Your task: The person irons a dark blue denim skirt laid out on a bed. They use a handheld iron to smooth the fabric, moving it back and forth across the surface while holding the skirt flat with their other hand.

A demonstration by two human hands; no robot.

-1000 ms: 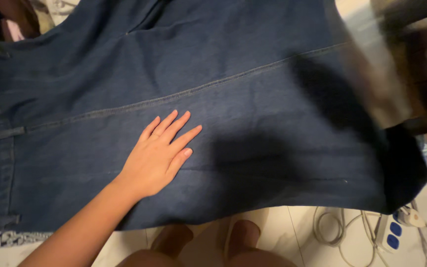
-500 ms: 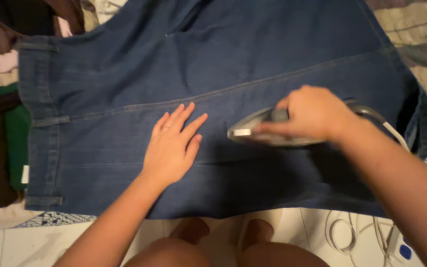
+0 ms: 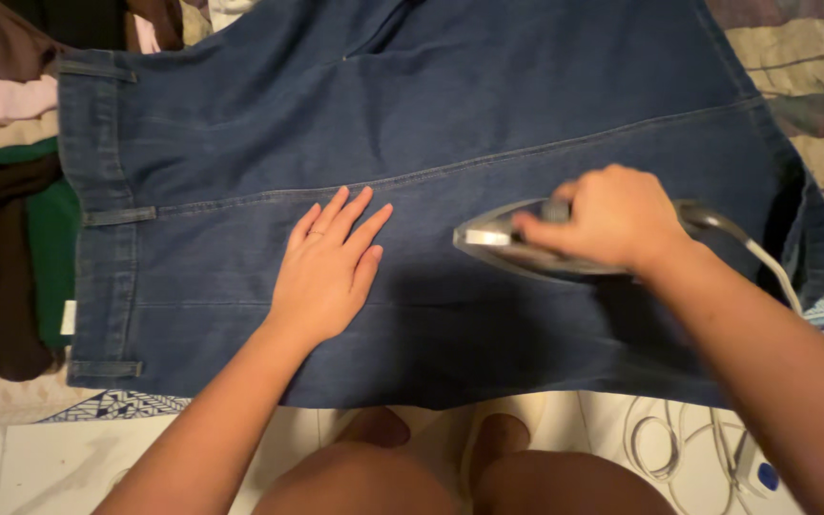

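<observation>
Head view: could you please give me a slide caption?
Left hand flat on dark denim garment; right hand grips an iron on it.

Folded clothes (image 3: 2,191), coiled cable (image 3: 655,448)

Left hand (image 3: 328,270) flat, palm down, fingers straight and slightly spread, forearm reaching in from lower left. Right hand (image 3: 612,217) curled closed in a grip, knuckles up, wrist bent slightly, forearm slanting in from lower right. Both arms bare.
</observation>
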